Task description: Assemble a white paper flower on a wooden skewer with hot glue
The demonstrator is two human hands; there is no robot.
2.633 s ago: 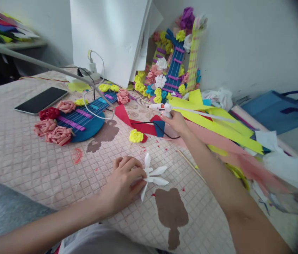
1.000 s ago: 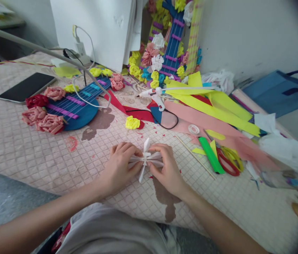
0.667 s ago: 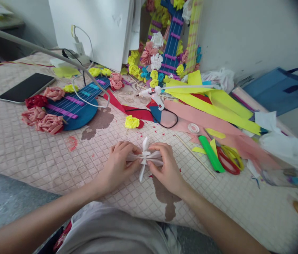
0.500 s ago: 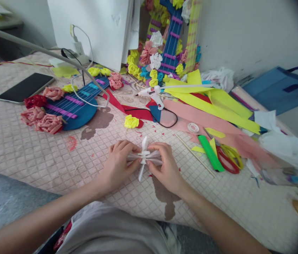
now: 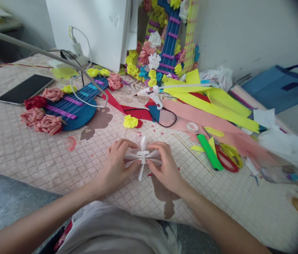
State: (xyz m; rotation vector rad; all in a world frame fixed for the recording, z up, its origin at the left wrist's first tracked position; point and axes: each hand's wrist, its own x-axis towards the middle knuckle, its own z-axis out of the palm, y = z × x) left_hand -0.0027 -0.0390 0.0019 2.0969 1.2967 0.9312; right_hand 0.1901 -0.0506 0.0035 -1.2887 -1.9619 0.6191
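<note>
Between my two hands is a white paper flower [image 5: 143, 155], with narrow folded petals spreading out from its middle. My left hand [image 5: 119, 164] pinches its left petals, thumb low and fingers above. On the other side my right hand [image 5: 164, 165] grips the right petals in the same way. One petal points up and away from me, another down towards me. A yellow paper rose [image 5: 131, 121] with a bit of red lies on the tablecloth just beyond the hands.
A blue paper guitar [image 5: 81, 113] with pink roses lies at left, near a tablet [image 5: 25, 89]. A white glue gun [image 5: 151, 93] lies behind the yellow rose. To the right are a wooden stick [image 5: 194, 154], a green cutter [image 5: 210, 152], scissors [image 5: 228, 158] and yellow strips [image 5: 217, 106].
The left fingers have loosened and shifted slightly outward, so more of the left petals shows. The right hand keeps its hold, and the view has moved a little.
</note>
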